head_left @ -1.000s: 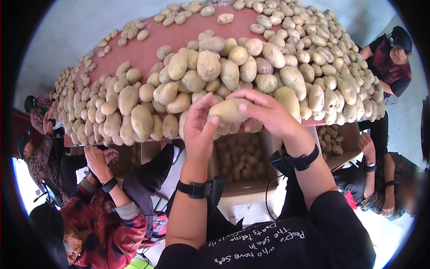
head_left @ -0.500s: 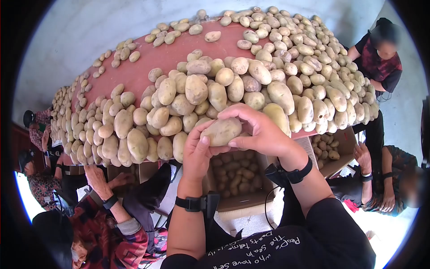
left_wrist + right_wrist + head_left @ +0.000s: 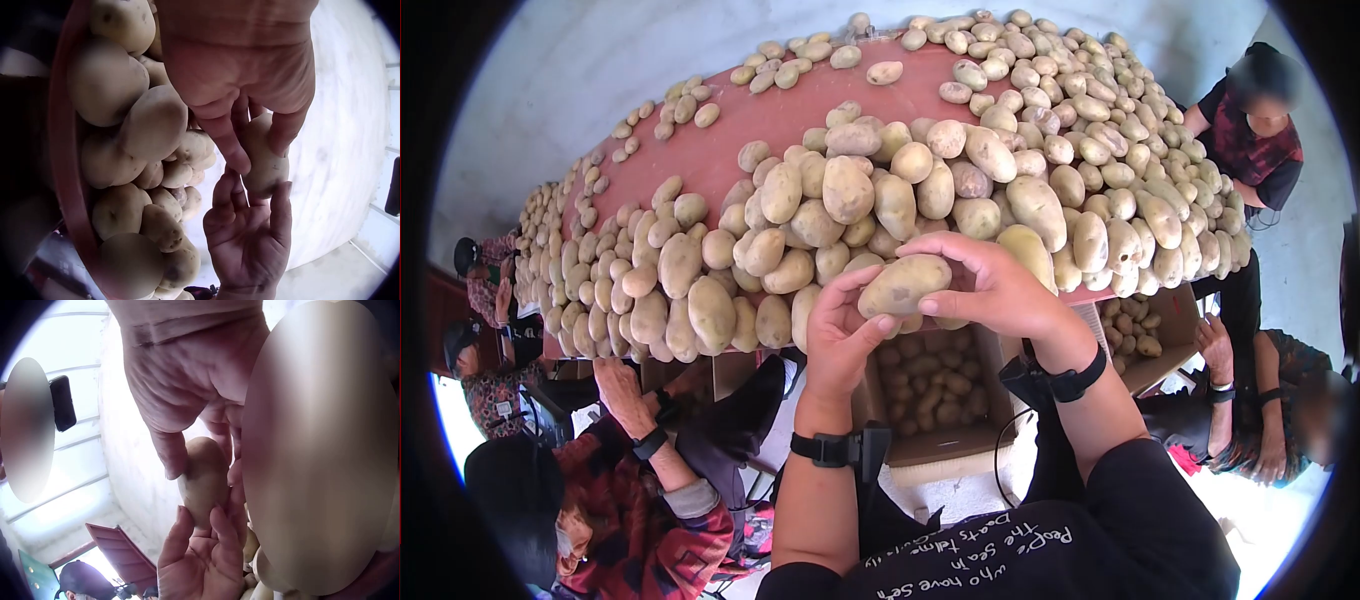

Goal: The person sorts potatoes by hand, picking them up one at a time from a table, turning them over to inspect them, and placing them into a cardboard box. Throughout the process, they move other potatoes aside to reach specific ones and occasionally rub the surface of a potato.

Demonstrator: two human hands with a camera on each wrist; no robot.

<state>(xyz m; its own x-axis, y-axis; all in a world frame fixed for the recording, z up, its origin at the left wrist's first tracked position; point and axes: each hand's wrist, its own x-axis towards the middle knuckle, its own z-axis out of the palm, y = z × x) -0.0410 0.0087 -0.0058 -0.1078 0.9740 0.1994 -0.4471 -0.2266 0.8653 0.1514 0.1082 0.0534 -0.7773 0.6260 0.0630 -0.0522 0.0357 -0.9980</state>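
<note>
One oval, pale brown potato (image 3: 904, 286) is held between both hands, just in front of the heap at the near edge of the table. The left hand (image 3: 840, 322) grips its left end, thumb on the near side. At its right end the right hand (image 3: 990, 285) holds on with thumb and fingers. In the left wrist view the potato (image 3: 265, 159) lies between the fingertips of the left hand (image 3: 244, 81) and right hand (image 3: 250, 250). The right wrist view shows the potato (image 3: 205, 478) pinched by the right hand (image 3: 194, 375) and left hand (image 3: 203, 569).
Potatoes (image 3: 847, 190) are heaped along the red table (image 3: 820, 100). Below its near edge stands a cardboard box (image 3: 945, 445) of potatoes, with another box (image 3: 1175, 345) to the right. People sit or stand at left, including one in a red checked top (image 3: 640, 510), and at right (image 3: 1260, 140).
The potato has been turned between the hands, showing a different side, and both hands have shifted their fingers around it. The head view has shifted a little. The neighbour's hands at left have moved slightly.
</note>
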